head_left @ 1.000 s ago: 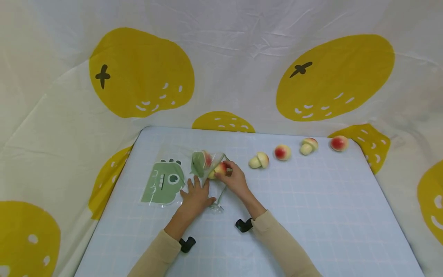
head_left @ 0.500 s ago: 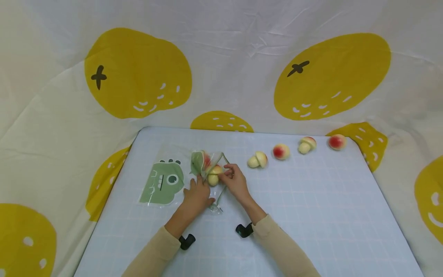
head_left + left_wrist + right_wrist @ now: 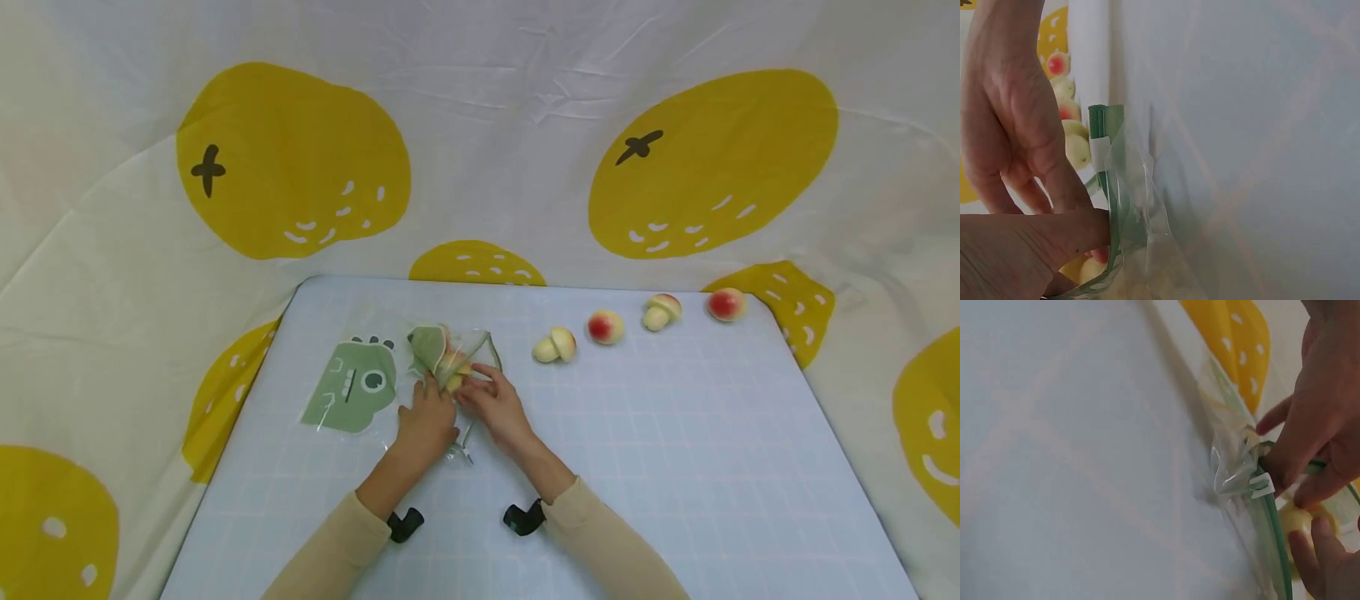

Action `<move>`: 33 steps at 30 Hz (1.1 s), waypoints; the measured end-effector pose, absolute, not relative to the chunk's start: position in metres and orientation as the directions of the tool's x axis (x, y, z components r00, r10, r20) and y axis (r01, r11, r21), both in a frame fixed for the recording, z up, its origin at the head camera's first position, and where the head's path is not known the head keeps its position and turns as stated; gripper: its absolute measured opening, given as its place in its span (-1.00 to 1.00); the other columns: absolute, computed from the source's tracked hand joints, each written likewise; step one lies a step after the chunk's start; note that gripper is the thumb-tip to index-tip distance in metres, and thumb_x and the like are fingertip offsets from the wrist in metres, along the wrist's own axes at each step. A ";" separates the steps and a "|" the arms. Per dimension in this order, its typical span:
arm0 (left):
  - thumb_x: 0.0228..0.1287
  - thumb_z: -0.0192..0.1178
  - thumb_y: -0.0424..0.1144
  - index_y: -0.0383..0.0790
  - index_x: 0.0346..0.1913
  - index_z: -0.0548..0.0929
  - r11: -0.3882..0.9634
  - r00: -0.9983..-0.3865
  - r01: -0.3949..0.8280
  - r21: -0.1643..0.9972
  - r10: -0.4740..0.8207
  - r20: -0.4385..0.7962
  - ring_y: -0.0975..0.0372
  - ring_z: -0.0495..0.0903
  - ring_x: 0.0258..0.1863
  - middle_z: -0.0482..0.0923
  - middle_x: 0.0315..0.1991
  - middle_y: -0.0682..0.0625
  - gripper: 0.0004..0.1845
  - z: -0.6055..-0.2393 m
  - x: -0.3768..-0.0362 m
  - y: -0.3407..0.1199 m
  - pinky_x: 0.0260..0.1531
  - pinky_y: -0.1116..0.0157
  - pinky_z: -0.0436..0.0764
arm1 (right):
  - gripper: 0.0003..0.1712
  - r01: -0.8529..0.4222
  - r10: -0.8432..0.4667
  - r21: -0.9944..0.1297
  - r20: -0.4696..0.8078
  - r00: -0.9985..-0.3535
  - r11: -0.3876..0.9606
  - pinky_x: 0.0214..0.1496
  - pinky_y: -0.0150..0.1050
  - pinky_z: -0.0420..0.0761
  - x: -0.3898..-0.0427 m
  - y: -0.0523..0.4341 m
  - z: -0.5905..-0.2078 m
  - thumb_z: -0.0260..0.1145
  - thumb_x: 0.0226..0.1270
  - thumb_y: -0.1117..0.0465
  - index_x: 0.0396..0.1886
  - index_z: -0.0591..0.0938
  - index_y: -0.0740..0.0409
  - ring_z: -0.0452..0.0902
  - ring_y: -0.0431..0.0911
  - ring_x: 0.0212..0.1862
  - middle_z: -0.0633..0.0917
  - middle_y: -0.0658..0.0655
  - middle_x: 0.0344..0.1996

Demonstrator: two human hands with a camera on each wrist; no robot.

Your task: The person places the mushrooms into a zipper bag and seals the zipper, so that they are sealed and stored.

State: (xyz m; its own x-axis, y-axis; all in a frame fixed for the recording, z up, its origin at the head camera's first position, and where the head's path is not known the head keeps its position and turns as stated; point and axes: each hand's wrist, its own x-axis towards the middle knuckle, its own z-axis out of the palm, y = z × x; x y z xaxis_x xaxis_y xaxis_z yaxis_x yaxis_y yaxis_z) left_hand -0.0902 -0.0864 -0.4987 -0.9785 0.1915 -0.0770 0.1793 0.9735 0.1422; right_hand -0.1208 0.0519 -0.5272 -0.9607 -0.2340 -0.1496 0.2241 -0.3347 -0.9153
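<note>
1. Head view: my left hand (image 3: 426, 421) pinches the green-edged mouth of the clear zip bag (image 3: 450, 358) near the middle of the pale blue worktop (image 3: 675, 467).
2. My right hand (image 3: 491, 404), at 3 o'clock of the left, has its fingers curled round a toy mushroom (image 3: 455, 372) at the bag's mouth; a red-blushed piece already shows inside.
3. A flat bag with a green dinosaur print (image 3: 350, 398) lies at 9 o'clock of my hands.
4. At 1 to 2 o'clock, well apart, four toys sit in a row: mushroom (image 3: 556, 344), peach (image 3: 605, 327), mushroom (image 3: 662, 311), peach (image 3: 726, 304).
5. Left wrist view: my thumb (image 3: 1054, 234) presses the bag's green zip strip (image 3: 1110, 181).
</note>
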 end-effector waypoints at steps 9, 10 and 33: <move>0.02 0.55 -0.11 -0.59 0.18 0.49 0.980 -0.982 0.173 0.093 0.179 -0.056 -0.27 0.29 0.31 0.21 0.36 -0.50 -0.22 -0.501 -0.087 -0.083 -0.21 -0.27 0.55 | -0.38 0.330 -0.315 -0.818 -0.193 -0.929 -0.471 0.25 0.09 0.47 -0.143 0.046 -0.540 -0.04 0.43 0.52 0.47 0.20 0.32 0.50 0.18 0.21 0.45 0.46 0.27; 0.02 0.55 -0.11 -0.60 0.17 0.49 0.980 -0.982 0.176 0.091 0.181 -0.050 -0.27 0.29 0.31 0.21 0.36 -0.51 -0.22 -0.501 -0.087 -0.083 -0.22 -0.27 0.56 | -0.38 0.349 -0.329 -0.801 -0.202 -0.922 -0.486 0.24 0.10 0.47 -0.145 0.046 -0.541 -0.04 0.42 0.53 0.47 0.21 0.31 0.51 0.17 0.20 0.46 0.44 0.26; 0.00 0.54 -0.27 -0.63 0.18 0.41 0.954 -0.973 0.228 0.194 0.230 0.009 -0.22 0.29 0.33 0.10 0.40 -0.52 -0.23 -0.496 -0.084 -0.093 -0.41 -0.17 0.63 | -0.29 0.539 -0.573 -0.658 -0.194 -0.796 -0.526 0.18 -0.09 0.49 -0.185 0.026 -0.543 -0.19 0.22 0.55 0.44 0.22 0.39 0.51 -0.04 0.12 0.57 0.14 0.09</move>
State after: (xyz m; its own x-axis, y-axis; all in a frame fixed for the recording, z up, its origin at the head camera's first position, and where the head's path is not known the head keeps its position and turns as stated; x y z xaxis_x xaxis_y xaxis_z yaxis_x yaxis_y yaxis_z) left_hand -0.0840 -0.0931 -0.4958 -0.9730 0.2305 0.0091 0.2278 0.9541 0.1944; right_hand -0.1845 0.0255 -0.5431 -0.7962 -0.5732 -0.1938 0.5388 -0.5258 -0.6582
